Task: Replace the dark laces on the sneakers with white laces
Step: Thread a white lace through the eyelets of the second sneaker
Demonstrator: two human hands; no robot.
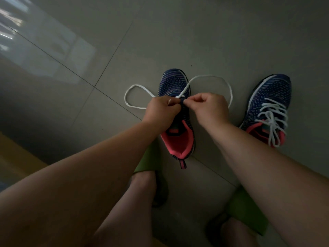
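The left hand (161,111) was curled, thumb and fingers pinching the white lace (179,96) at the lowest eyelets of the middle sneaker (176,97). The right hand (208,107) was likewise curled, its fingertips (188,103) pinching at the same spot from the 3 o'clock side. The two hands were nearly touching over the shoe's throat.

From the pinch point the lace ran out in two loops lying on the floor (213,41): one toward 9 o'clock, the other arching from 12 round to 3 o'clock, past the right hand. The strands crossed over the toe box.

The middle sneaker was navy with a pink lining, toe pointing to 12 o'clock and heel to 6 o'clock. Its upper eyelets carried no lace.

The second sneaker (270,104) stood at 3 o'clock from the hands, well apart from the first, toe toward 12 o'clock. It was fully laced in white, with a bow (270,118) tied near the collar.

Both forearms reached in from 6 o'clock. Between them, the person's legs (138,193) were visible, with green cloth (147,161) at the knees.

The floor was grey tile with dark grout lines.
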